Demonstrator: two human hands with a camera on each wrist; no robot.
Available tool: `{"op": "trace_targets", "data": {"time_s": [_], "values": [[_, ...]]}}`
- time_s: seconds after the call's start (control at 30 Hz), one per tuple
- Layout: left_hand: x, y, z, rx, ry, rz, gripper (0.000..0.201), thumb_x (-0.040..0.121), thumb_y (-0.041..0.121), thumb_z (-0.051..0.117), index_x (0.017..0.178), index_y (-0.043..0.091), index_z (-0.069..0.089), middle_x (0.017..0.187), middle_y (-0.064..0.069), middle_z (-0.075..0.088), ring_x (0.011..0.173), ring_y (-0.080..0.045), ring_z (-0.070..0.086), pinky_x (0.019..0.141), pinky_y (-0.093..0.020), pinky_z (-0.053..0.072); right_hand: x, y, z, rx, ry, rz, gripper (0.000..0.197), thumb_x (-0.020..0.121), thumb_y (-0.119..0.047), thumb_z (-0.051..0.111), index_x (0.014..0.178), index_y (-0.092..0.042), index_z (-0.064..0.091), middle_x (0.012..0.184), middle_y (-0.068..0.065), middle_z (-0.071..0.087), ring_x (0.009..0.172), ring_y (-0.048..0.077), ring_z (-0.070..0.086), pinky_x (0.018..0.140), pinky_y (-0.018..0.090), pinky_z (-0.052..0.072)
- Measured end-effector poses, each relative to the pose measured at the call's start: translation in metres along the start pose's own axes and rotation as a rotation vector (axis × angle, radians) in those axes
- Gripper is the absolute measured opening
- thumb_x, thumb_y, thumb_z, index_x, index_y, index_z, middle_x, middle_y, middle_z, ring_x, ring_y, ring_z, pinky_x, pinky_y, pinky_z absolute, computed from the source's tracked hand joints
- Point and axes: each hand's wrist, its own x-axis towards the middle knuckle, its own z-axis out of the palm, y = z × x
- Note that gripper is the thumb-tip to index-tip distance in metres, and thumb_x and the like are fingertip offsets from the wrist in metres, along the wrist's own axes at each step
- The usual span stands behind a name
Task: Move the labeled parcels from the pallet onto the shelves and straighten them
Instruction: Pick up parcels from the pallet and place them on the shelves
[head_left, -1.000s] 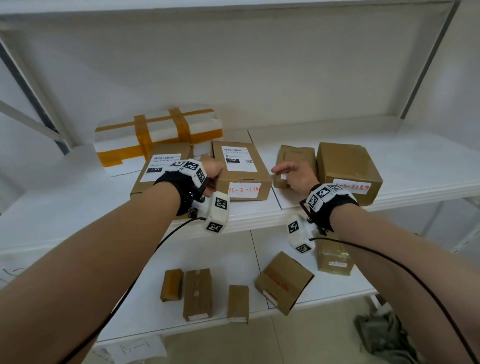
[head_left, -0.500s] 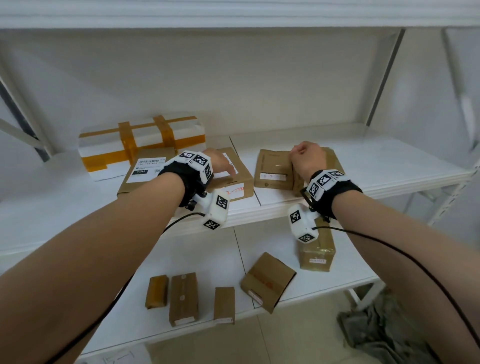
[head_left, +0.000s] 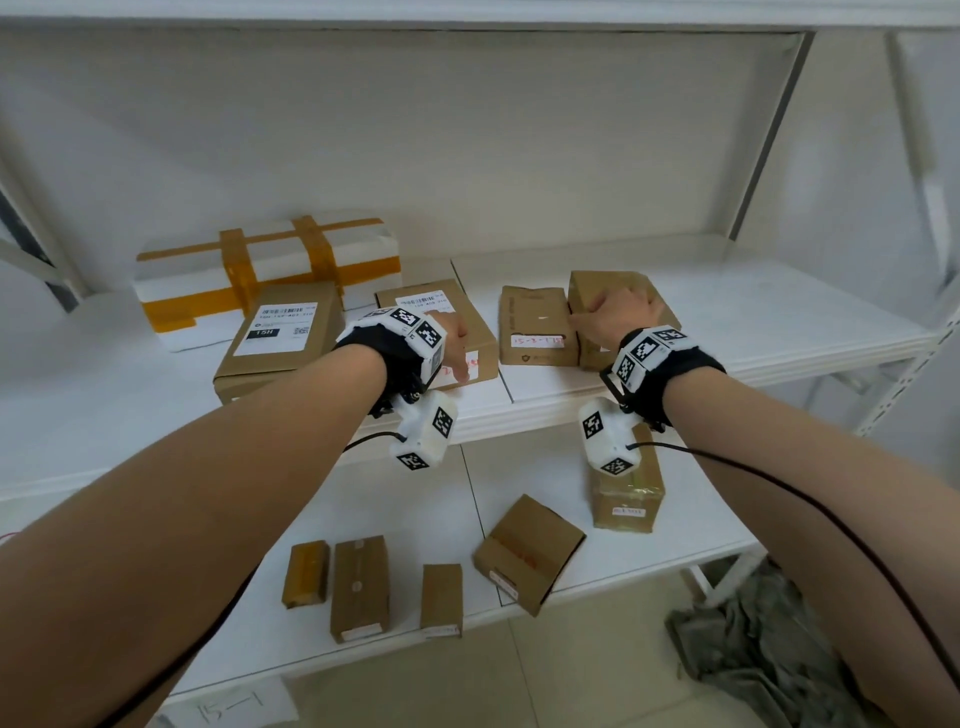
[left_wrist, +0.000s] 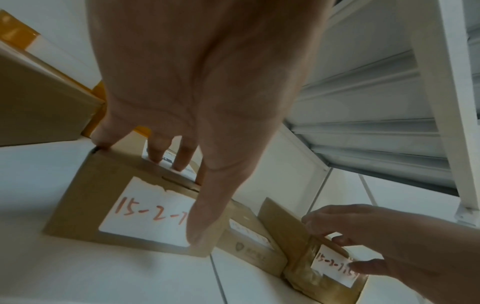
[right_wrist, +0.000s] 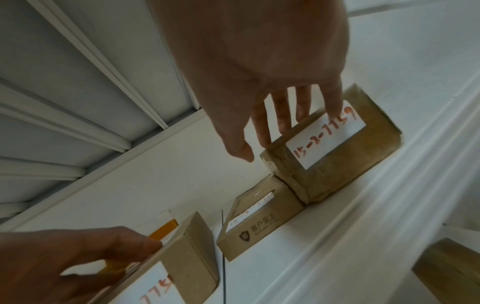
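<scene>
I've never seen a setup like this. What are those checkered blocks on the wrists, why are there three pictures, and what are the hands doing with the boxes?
No robot here: a person with bare hands, wearing cameras. The checkered blocks are wrist cameras with tracking patterns. One picture comes from a head camera looking down; the other two look along each hand.

On the white shelf lie cardboard parcels with handwritten red numbers, and a white parcel with orange tape behind them. More small boxes lie on the shelf below.

The left hand grips the middle parcel, fingers on top, thumb down its front label. The right hand rests its fingers on the top front edge of the rightmost parcel, which touches a flatter parcel.
</scene>
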Motion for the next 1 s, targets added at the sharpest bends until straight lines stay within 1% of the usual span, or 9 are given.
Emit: {"op": "trace_targets", "data": {"time_s": [0.1, 0.2, 0.37, 0.57, 0.7, 0.8, 0.87, 0.93, 1.0], "values": [[0.006, -0.001, 0.0, -0.004, 0.017, 0.006, 0.081, 0.086, 0.033, 0.074, 0.152, 0.015, 0.032, 0.15, -0.009, 0.04, 0.135, -0.028, 0.043, 0.105, -0.034, 0.039, 0.004, -0.002, 0.003, -0.002, 0.046, -0.034, 0.026, 0.087, -0.037, 0.055, 0.092, -0.015, 0.066, 0.123, 0.015, 0.061, 0.126, 0.039, 0.042, 0.101, 0.043, 0.03], [0.013, -0.005, 0.0, -0.014, 0.002, 0.004, 0.083, 0.082, 0.032, 0.078, 0.151, 0.016, 0.034, 0.147, -0.009, 0.041, 0.13, -0.028, 0.047, 0.103, -0.035, 0.042, 0.013, -0.002, 0.007, -0.03, 0.058, -0.07, 0.028, 0.09, -0.02, 0.053, 0.113, -0.013, 0.067, 0.133, 0.016, 0.053, 0.132, 0.038, 0.037, 0.109, 0.041, 0.028], [0.027, -0.01, 0.0, -0.049, 0.016, 0.016, 0.086, 0.075, 0.032, 0.084, 0.146, 0.016, 0.038, 0.142, -0.009, 0.043, 0.125, -0.028, 0.049, 0.105, -0.04, 0.043, 0.021, -0.005, 0.019, -0.008, 0.039, -0.142, 0.047, 0.092, -0.016, 0.053, 0.139, -0.013, 0.051, 0.142, 0.015, 0.039, 0.132, 0.037, 0.037, 0.108, 0.041, 0.036], [0.045, -0.017, 0.005, -0.152, 0.037, 0.023, 0.091, 0.074, 0.035, 0.083, 0.149, 0.017, 0.035, 0.147, -0.007, 0.039, 0.132, -0.026, 0.043, 0.104, -0.035, 0.038, 0.031, -0.013, 0.032, 0.017, -0.009, -0.179, 0.059, 0.09, -0.025, 0.059, 0.145, -0.012, 0.041, 0.145, 0.013, 0.032, 0.138, 0.033, 0.036, 0.111, 0.046, 0.039], [0.047, -0.024, 0.003, -0.269, -0.008, 0.024, 0.094, 0.08, 0.041, 0.078, 0.154, 0.021, 0.025, 0.158, -0.002, 0.03, 0.142, -0.023, 0.035, 0.115, -0.036, 0.031, 0.036, -0.023, 0.028, -0.064, -0.12, -0.156, 0.068, 0.093, -0.031, 0.058, 0.153, -0.015, 0.029, 0.162, 0.007, 0.017, 0.152, 0.03, 0.007, 0.12, 0.057, 0.014], [0.041, -0.037, -0.01, -0.397, -0.018, -0.002, 0.102, 0.08, 0.045, 0.077, 0.157, 0.028, 0.013, 0.163, -0.001, 0.021, 0.146, -0.025, 0.03, 0.118, -0.038, 0.028, 0.028, -0.041, 0.025, -0.021, -0.08, -0.155, 0.074, 0.095, -0.031, 0.056, 0.158, -0.019, 0.018, 0.168, 0.006, -0.003, 0.155, 0.03, -0.009, 0.122, 0.056, 0.0], [0.029, -0.048, -0.021, -0.431, 0.033, -0.006, 0.102, 0.08, 0.042, 0.079, 0.157, 0.027, 0.013, 0.162, -0.001, 0.025, 0.145, -0.026, 0.031, 0.116, -0.038, 0.028, 0.015, -0.06, 0.027, 0.035, -0.042, -0.248, 0.068, 0.092, -0.023, 0.058, 0.154, -0.022, 0.029, 0.167, 0.007, 0.013, 0.155, 0.029, 0.002, 0.124, 0.052, 0.003], [0.022, -0.059, -0.032, -0.391, 0.067, -0.011, 0.099, 0.078, 0.037, 0.081, 0.155, 0.025, 0.02, 0.159, -0.002, 0.03, 0.143, -0.025, 0.033, 0.113, -0.037, 0.029, 0.003, -0.08, 0.03, 0.11, -0.076, -0.342, 0.053, 0.09, -0.022, 0.06, 0.142, -0.022, 0.048, 0.152, 0.007, 0.043, 0.145, 0.03, 0.033, 0.122, 0.049, 0.023], [0.006, -0.076, -0.042, -0.29, 0.084, -0.053, 0.095, 0.076, 0.034, 0.083, 0.152, 0.022, 0.028, 0.157, -0.005, 0.033, 0.141, -0.026, 0.036, 0.11, -0.035, 0.033, -0.01, -0.105, 0.033, 0.177, -0.145, -0.427, 0.043, 0.091, -0.024, 0.062, 0.133, -0.018, 0.055, 0.14, 0.007, 0.055, 0.13, 0.028, 0.051, 0.11, 0.045, 0.041]]}}
